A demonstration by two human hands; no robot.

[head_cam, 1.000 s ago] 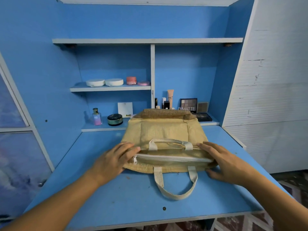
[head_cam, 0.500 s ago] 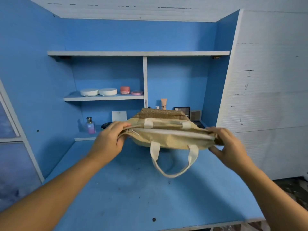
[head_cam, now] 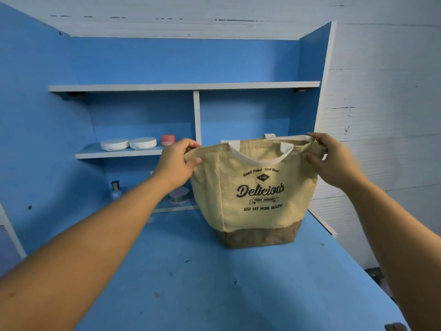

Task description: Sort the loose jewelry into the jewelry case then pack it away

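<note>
- We note the bag (head_cam: pixel 253 194), lying flat a second ago, now stands upright on the blue desk (head_cam: pixel 191 283).
- The left hand (head_cam: pixel 176 161) and right hand (head_cam: pixel 334 158) each pinch a top corner.
- Woven beige cloth, coarse brown base (head_cam: pixel 260 237), white webbing handles (head_cam: pixel 260 160).

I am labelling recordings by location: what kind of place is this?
Probably a home vanity or dressing desk. Blue shelves hold round white containers, a pink jar and a small bottle, likely cosmetics, above a blue desktop where the left hand and right hand hold a tote bag.
</note>
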